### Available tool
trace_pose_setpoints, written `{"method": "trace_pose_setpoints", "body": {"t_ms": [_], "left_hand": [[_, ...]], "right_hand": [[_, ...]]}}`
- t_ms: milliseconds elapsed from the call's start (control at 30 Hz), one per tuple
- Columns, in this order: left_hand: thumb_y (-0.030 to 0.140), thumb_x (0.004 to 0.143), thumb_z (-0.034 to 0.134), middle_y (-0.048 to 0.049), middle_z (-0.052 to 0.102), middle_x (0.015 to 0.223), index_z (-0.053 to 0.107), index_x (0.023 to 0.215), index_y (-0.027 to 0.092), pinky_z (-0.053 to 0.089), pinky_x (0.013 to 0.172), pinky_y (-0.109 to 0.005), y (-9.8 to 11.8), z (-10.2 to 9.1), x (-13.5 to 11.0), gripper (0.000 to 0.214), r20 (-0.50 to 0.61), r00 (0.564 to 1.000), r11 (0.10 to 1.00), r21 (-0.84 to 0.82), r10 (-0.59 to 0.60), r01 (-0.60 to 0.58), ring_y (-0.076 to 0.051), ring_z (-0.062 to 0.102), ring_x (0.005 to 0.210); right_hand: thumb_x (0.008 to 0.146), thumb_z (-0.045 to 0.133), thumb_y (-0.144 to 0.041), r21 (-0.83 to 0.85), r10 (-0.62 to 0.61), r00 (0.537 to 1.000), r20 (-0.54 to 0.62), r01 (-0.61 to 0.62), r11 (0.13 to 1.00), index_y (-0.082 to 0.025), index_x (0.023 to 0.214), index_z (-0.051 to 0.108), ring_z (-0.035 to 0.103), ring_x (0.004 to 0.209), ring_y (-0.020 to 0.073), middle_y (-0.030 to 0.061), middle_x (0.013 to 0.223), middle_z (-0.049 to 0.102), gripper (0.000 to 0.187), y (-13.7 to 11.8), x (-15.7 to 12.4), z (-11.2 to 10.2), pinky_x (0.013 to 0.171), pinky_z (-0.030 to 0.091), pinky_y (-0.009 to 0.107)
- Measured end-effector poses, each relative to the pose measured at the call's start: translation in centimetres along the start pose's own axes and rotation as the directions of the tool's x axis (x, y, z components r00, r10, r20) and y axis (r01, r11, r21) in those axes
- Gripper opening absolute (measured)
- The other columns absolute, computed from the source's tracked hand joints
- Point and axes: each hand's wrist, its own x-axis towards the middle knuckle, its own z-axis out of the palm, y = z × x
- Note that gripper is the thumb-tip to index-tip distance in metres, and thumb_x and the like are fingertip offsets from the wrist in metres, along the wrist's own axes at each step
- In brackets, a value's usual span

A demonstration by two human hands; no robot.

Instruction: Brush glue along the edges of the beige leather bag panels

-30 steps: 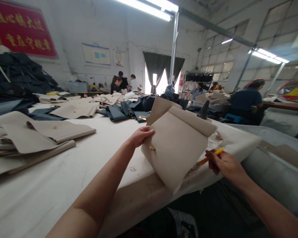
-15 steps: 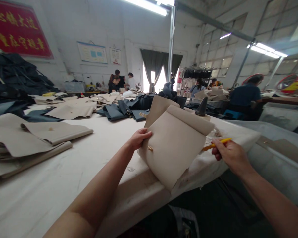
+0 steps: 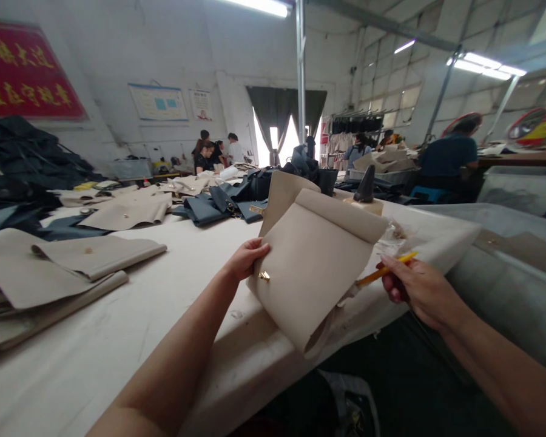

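Note:
My left hand [image 3: 248, 258] pinches the left edge of a beige leather-like bag piece [image 3: 309, 261], thumb on top. A small gold clasp [image 3: 264, 276] sits on this piece close to my fingers. The bag piece is tilted over the table edge, its top folded and its lower corner curling under. My right hand [image 3: 404, 282] is closed around a slim yellow stick-like tool [image 3: 373, 276]. The tool's far end reaches the right edge of the bag piece; its tip is too unclear to name. Behind stands a dark cone-shaped object [image 3: 366, 184] on a pale base.
Beige pieces [image 3: 95, 249] lie stacked at the left on the pale-covered table [image 3: 173, 291]. Dark blue pieces [image 3: 204, 209] are heaped farther back. Crumpled clear plastic [image 3: 394, 240] lies beyond my right hand. A translucent bin [image 3: 505, 279] stands at the right. Several people are in the background.
The bag piece has tilted slightly, and its lower corner now curls open. My right hand with the yellow tool has moved a little left and down along its edge. The view has shifted slightly.

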Motion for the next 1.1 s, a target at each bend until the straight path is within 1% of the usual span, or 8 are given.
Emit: {"method": "trace_pose_setpoints", "body": {"t_ms": [167,300,433,500,667,767,900,1100], "left_hand": [[0.033,0.049,0.091,-0.0044,0.073,0.072,0.071,0.083,0.013,0.053,0.055,-0.022,-0.4,-0.4,-0.1,0.044,-0.03,0.999,0.999,0.029,-0.042,0.043,-0.014,0.065,0.057],[0.034,0.047,0.092,-0.0037,0.072,0.07,0.071,0.08,0.013,0.052,0.052,-0.021,-0.2,-0.7,-0.3,0.044,-0.036,0.997,0.997,0.05,-0.062,0.063,-0.013,0.064,0.054],[0.033,0.049,0.091,-0.0018,0.069,0.065,0.07,0.079,0.013,0.052,0.051,-0.02,0.3,-0.9,-0.5,0.042,0.002,0.998,0.996,0.073,-0.059,0.059,-0.012,0.063,0.052],[0.034,0.05,0.091,-0.0021,0.07,0.065,0.07,0.081,0.013,0.052,0.051,-0.02,0.5,-1.0,-0.5,0.043,-0.005,0.998,0.994,0.089,-0.064,0.064,-0.012,0.063,0.052],[0.035,0.052,0.091,-0.004,0.071,0.069,0.071,0.086,0.012,0.053,0.053,-0.021,0.1,-1.5,-0.3,0.045,-0.007,0.997,0.99,0.113,-0.083,0.083,-0.014,0.065,0.055],[0.034,0.055,0.09,-0.0044,0.071,0.069,0.07,0.086,0.011,0.054,0.053,-0.021,-0.3,-1.8,-0.2,0.044,0.012,0.997,0.992,0.101,-0.08,0.078,-0.014,0.066,0.055],[0.033,0.057,0.089,-0.005,0.071,0.069,0.069,0.086,0.011,0.055,0.055,-0.022,-0.6,-2.0,-0.1,0.041,0.027,0.997,0.993,0.09,-0.073,0.07,-0.015,0.067,0.057],[0.031,0.06,0.087,-0.0055,0.072,0.071,0.069,0.089,0.011,0.055,0.056,-0.023,-0.7,-2.0,-0.2,0.039,0.018,0.997,0.993,0.092,-0.075,0.073,-0.016,0.067,0.058]], "right_hand": [[0.074,0.068,-0.049,0.05,0.128,0.992,0.01,-0.128,0.99,-0.014,0.068,0.057,0.041,0.034,0.0088,0.0016,0.047,0.051,0.037,1.2,-0.2,0.6,0.033,0.03,0.019],[0.078,0.065,-0.042,0.114,0.141,0.989,-0.042,-0.135,0.984,-0.014,0.071,0.058,0.04,0.035,0.0078,0.0004,0.047,0.052,0.03,0.9,0.0,-0.4,0.033,0.03,0.018],[0.078,0.064,-0.037,0.281,0.189,0.98,-0.067,-0.163,0.946,-0.016,0.071,0.056,0.038,0.037,0.0072,-0.0018,0.047,0.049,0.024,0.5,0.4,-1.0,0.034,0.029,0.017],[0.076,0.065,-0.038,0.328,0.221,0.975,-0.029,-0.2,0.923,-0.016,0.07,0.056,0.037,0.036,0.0074,-0.0019,0.046,0.047,0.024,0.9,0.3,-0.4,0.034,0.028,0.018],[0.066,0.071,-0.044,0.287,0.223,0.971,0.083,-0.237,0.928,-0.015,0.067,0.058,0.037,0.036,0.0071,-0.0005,0.046,0.049,0.033,2.4,-0.5,1.1,0.033,0.028,0.018],[0.062,0.071,-0.045,0.274,0.218,0.975,0.046,-0.223,0.936,-0.015,0.068,0.059,0.038,0.036,0.007,-0.0007,0.046,0.049,0.034,1.9,-0.6,0.3,0.033,0.027,0.017],[0.057,0.073,-0.046,0.343,0.225,0.974,-0.009,-0.208,0.916,-0.015,0.069,0.058,0.039,0.036,0.0067,-0.0015,0.046,0.049,0.036,0.9,-0.4,-0.7,0.033,0.027,0.016],[0.058,0.075,-0.055,0.289,0.196,0.975,0.109,-0.219,0.932,-0.016,0.069,0.057,0.038,0.035,0.0073,-0.0003,0.046,0.05,0.044,2.7,-0.7,0.7,0.033,0.028,0.018]]}}
